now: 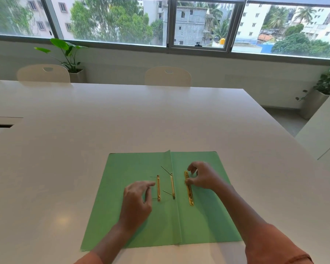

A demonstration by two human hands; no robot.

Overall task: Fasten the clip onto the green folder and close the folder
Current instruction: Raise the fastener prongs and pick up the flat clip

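Green folder (141, 168) open on white surface (122, 121) (windows, chairs behind), right hand (203, 177) pinching gold clip (189, 189), left hand (136, 200) released.

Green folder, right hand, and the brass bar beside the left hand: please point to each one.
green folder (202, 223): head view, bare right leaf.
right hand (204, 176): head view, back of hand.
brass bar (158, 188): head view, middle of strip.
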